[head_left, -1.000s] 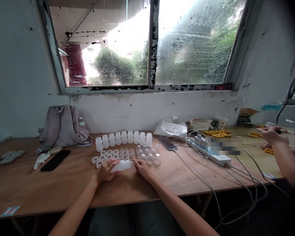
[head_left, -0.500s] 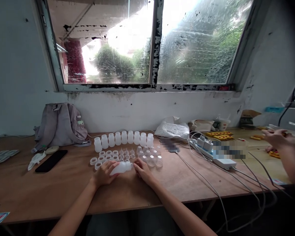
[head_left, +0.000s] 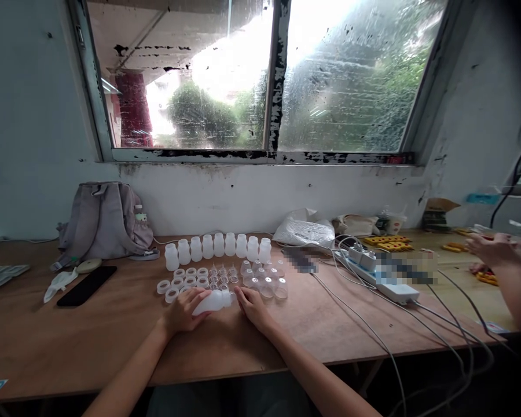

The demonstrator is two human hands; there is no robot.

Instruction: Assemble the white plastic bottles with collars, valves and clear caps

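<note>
My left hand is wrapped round a frosted white bottle, which lies tilted on its side with its neck to the right. At that neck, my right hand has its fingers pressed together; what they hold, if anything, is too small to tell. Behind them stands a curved row of upright white bottles. Nearer are white rings, clear nipple-shaped pieces and, on the right, clear domed caps.
A backpack and a black phone are at the left. A plastic bag, a power strip with cables and yellow parts lie right. Another person's hand is at the far right.
The view has shifted slightly. The bottle in my left hand has tipped a little, and my right fingers remain by its neck. The other person's hand has moved slightly.
</note>
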